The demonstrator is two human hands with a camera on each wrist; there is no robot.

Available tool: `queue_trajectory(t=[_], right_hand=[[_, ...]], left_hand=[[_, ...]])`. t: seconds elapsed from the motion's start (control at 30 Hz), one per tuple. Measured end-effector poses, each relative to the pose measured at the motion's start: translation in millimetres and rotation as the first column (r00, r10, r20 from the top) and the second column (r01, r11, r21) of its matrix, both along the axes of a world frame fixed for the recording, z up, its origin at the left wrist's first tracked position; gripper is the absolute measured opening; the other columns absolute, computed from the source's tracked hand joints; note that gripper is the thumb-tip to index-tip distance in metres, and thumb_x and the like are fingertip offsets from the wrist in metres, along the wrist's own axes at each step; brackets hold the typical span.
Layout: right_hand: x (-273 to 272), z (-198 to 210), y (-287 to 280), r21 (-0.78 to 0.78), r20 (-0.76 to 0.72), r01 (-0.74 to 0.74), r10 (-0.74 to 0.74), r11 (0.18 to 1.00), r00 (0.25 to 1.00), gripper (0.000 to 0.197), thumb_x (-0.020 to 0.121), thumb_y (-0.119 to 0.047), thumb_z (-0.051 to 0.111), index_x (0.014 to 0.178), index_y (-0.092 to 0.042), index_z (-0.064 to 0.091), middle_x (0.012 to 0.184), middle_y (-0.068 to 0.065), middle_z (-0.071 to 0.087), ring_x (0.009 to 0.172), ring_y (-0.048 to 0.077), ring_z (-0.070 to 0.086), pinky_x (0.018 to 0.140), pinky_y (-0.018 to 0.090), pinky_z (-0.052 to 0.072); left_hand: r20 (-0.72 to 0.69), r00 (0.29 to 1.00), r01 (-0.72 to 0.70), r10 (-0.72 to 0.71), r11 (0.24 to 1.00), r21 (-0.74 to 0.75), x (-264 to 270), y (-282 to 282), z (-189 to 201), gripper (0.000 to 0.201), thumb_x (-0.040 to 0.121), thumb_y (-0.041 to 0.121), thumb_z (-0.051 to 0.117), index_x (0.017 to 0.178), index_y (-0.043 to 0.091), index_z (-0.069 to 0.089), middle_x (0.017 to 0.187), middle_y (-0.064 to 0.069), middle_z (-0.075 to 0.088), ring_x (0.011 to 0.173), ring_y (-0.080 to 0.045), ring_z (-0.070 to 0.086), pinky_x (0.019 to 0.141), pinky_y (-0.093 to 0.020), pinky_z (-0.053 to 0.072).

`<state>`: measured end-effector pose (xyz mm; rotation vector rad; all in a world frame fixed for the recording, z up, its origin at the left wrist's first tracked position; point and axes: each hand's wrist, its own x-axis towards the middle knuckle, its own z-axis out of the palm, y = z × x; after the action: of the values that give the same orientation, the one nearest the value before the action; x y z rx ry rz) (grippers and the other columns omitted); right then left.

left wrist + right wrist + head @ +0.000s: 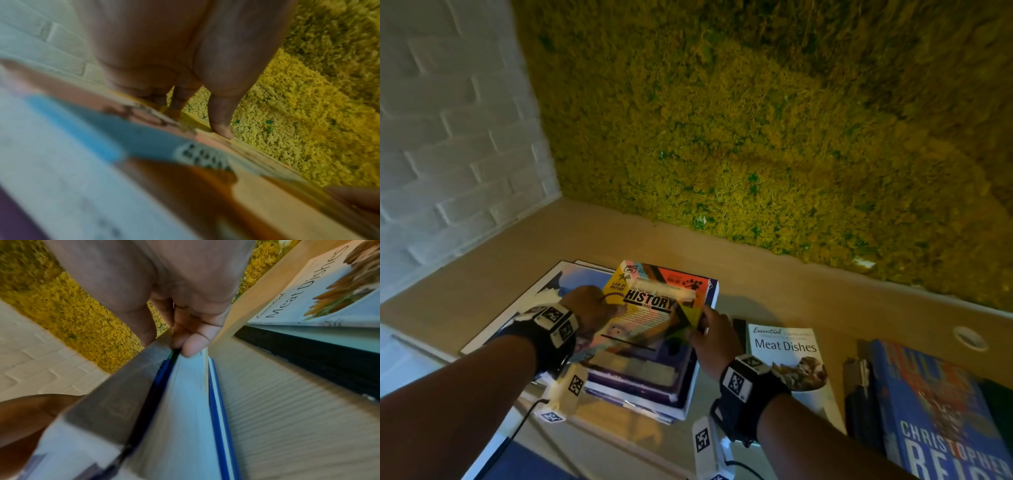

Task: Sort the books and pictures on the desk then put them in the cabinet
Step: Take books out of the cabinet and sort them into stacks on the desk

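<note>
A colourful book titled HISTORY [650,308] is tilted up above a stack on the desk [808,301]. My left hand [594,308] grips its left edge. In the left wrist view the left hand [197,118] has thumb and fingers on the far edge of the blurred cover [144,146]. My right hand [705,332] pinches the book's right edge. In the right wrist view the right hand [170,344] has its thumb on the glossy cover [115,394] and its fingers on the pages. Beneath lie a purple-blue book [647,377] and large picture prints [544,294].
To the right lie a white Meat Dishes book [786,346], a dark flat item [859,387] and a big blue book [935,411]. A moss wall [756,137] stands behind the desk, a white brick wall [448,137] at the left. A cable hole [969,337] sits far right.
</note>
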<state>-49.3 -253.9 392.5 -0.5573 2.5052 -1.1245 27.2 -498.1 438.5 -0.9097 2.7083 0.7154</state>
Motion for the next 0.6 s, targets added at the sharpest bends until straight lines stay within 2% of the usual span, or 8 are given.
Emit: queue_trajectory(t=[0.03,0.1,0.17,0.2,0.27,0.4,0.5,0.6], right_hand=[[-1,-4,0,0.000,0.017,0.001,-0.001,1.000,1.000,0.037,0.091,-0.038,0.059,0.126,-0.027,0.059,0.112,0.008,0.064,0.084,0.023,0.065,0.069,0.034,0.058],[0,-3,4,-0.034,0.052,0.012,-0.011,0.999,0.999,0.023,0.093,-0.036,0.060,0.106,-0.018,0.067,0.095,0.009,0.066,0.067,0.021,0.061,0.053,0.025,0.048],[3,0,11,-0.095,0.126,0.032,-0.020,0.995,0.992,0.018,0.096,-0.034,0.062,0.097,-0.016,0.066,0.078,0.004,0.065,0.061,0.021,0.056,0.053,0.030,0.044],[4,1,14,-0.122,0.160,0.041,-0.021,0.992,0.987,0.013,0.097,-0.034,0.062,0.097,-0.021,0.063,0.075,0.001,0.064,0.063,0.022,0.057,0.056,0.034,0.047],[5,0,17,-0.151,0.214,0.052,-0.019,0.987,0.977,0.013,0.095,-0.036,0.064,0.105,-0.030,0.059,0.082,-0.001,0.066,0.072,0.023,0.064,0.066,0.044,0.057],[11,-3,16,-0.157,0.311,0.146,-0.091,0.977,0.946,0.057,0.085,-0.046,0.072,0.134,-0.024,0.053,0.117,0.002,0.062,0.103,0.026,0.067,0.085,0.052,0.061],[12,-5,17,-0.177,0.339,0.156,-0.089,0.972,0.937,0.060,0.085,-0.046,0.073,0.137,-0.027,0.050,0.114,0.001,0.060,0.104,0.026,0.065,0.088,0.053,0.060],[13,-6,19,-0.144,0.331,0.137,-0.083,0.980,0.940,0.051,0.085,-0.049,0.071,0.128,-0.027,0.053,0.113,0.004,0.064,0.102,0.027,0.067,0.088,0.053,0.059]], left_hand=[[0.006,1.000,0.003,-0.003,1.000,0.012,0,0,0,0.046,0.091,0.053,0.061,0.067,0.016,0.051,0.065,-0.003,0.051,0.059,-0.020,0.049,0.060,-0.029,0.035],[0.003,1.000,0.014,-0.014,1.000,0.023,1,0,-1,0.046,0.093,0.054,0.059,0.068,0.016,0.050,0.065,-0.002,0.051,0.059,-0.019,0.048,0.062,-0.030,0.036],[0.008,1.000,0.018,-0.018,1.000,0.020,2,-2,-6,0.051,0.093,0.057,0.056,0.064,0.016,0.048,0.061,-0.002,0.047,0.057,-0.019,0.046,0.063,-0.030,0.035],[0.015,1.000,0.022,-0.022,1.000,0.009,2,-4,-8,0.056,0.092,0.060,0.055,0.060,0.016,0.045,0.057,-0.003,0.044,0.054,-0.019,0.043,0.061,-0.030,0.033],[0.030,0.999,0.020,-0.020,1.000,-0.008,2,-6,-9,0.061,0.091,0.062,0.054,0.054,0.016,0.038,0.054,-0.002,0.037,0.050,-0.019,0.037,0.058,-0.031,0.028],[-0.025,0.999,-0.025,0.025,1.000,0.005,2,0,-6,0.053,0.092,0.056,0.058,0.064,0.015,0.042,0.061,-0.004,0.041,0.056,-0.020,0.042,0.059,-0.032,0.029],[-0.052,0.997,-0.055,0.057,0.998,0.025,2,4,-6,0.046,0.093,0.053,0.059,0.073,0.012,0.050,0.068,-0.007,0.050,0.064,-0.022,0.049,0.062,-0.033,0.033],[-0.099,0.991,-0.079,0.088,0.993,0.089,2,3,-7,0.041,0.093,0.046,0.062,0.077,0.009,0.054,0.071,-0.011,0.055,0.065,-0.025,0.052,0.064,-0.034,0.036]])
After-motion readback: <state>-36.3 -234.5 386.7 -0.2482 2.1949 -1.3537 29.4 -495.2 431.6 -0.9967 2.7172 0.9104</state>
